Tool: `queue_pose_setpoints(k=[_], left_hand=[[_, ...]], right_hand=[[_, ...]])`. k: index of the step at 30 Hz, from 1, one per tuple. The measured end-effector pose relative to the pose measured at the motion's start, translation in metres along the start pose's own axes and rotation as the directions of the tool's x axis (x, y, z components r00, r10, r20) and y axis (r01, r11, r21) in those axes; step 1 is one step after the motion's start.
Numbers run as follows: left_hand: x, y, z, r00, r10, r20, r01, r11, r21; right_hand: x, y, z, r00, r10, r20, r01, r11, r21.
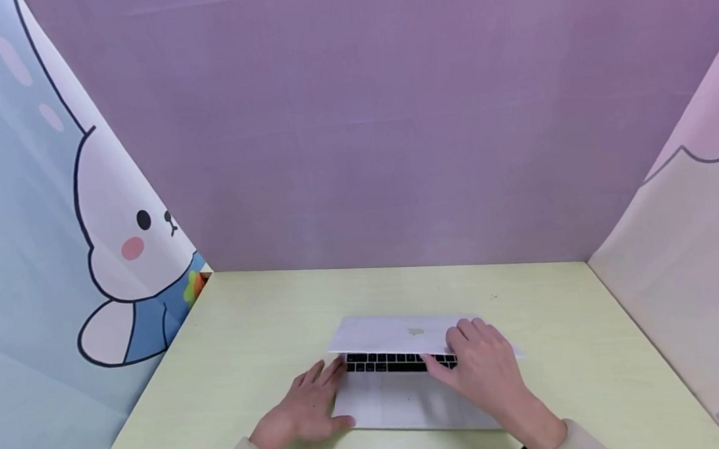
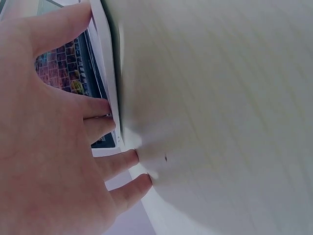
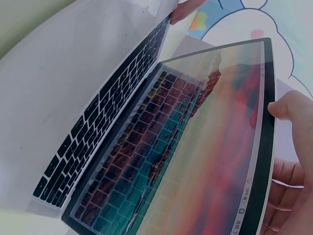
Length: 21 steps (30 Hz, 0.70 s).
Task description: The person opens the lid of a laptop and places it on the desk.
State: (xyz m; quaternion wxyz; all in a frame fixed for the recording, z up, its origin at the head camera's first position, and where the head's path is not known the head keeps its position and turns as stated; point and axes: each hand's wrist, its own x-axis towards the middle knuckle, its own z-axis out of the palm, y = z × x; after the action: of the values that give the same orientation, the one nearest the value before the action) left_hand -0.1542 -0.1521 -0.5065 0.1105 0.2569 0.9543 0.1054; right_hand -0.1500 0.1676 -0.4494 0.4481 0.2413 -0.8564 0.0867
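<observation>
A silver laptop [image 1: 381, 397] lies on the table with its lid [image 1: 380, 333] tilted low over the keyboard [image 3: 111, 115]. My right hand [image 1: 485, 364] grips the lid near its right end, thumb on the screen side and fingers over the outer face. In the right wrist view the screen [image 3: 220, 127] is lit with a colourful picture and mirrors the keys. Spread along the base's left side, my left hand [image 1: 311, 407] touches the edge with thumb and fingers fairly straight. In the left wrist view, two fingertips of the left hand [image 2: 54, 132] reach down to the tabletop.
The pale wooden table [image 1: 266, 304] surrounds the laptop. A purple cloth wall [image 1: 391, 128] stands behind it. Printed cloth panels border the left and right sides, the left panel [image 1: 26, 269] showing a white cartoon animal.
</observation>
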Motion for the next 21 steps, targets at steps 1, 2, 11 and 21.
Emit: queue_pose_setpoints(k=[1,2,11,21], left_hand=[[0.000,0.000,0.000,1.000,0.000,-0.002,0.000,1.000,0.001],[0.000,0.000,0.000,1.000,-0.001,-0.001,0.001,1.000,0.002],[0.003,0.001,0.000,1.000,-0.007,0.003,0.006,1.000,0.019],[0.002,0.002,-0.001,1.000,-0.004,0.007,0.004,1.000,-0.004]], right_hand=[[0.001,0.001,0.001,1.000,0.000,-0.011,0.000,1.000,0.001],[0.001,0.001,0.001,1.000,0.000,-0.023,0.001,1.000,0.001],[0.012,0.009,0.005,0.998,0.019,-0.056,-0.019,1.000,0.008],[0.021,0.012,0.004,0.997,0.037,-0.063,-0.036,0.999,0.015]])
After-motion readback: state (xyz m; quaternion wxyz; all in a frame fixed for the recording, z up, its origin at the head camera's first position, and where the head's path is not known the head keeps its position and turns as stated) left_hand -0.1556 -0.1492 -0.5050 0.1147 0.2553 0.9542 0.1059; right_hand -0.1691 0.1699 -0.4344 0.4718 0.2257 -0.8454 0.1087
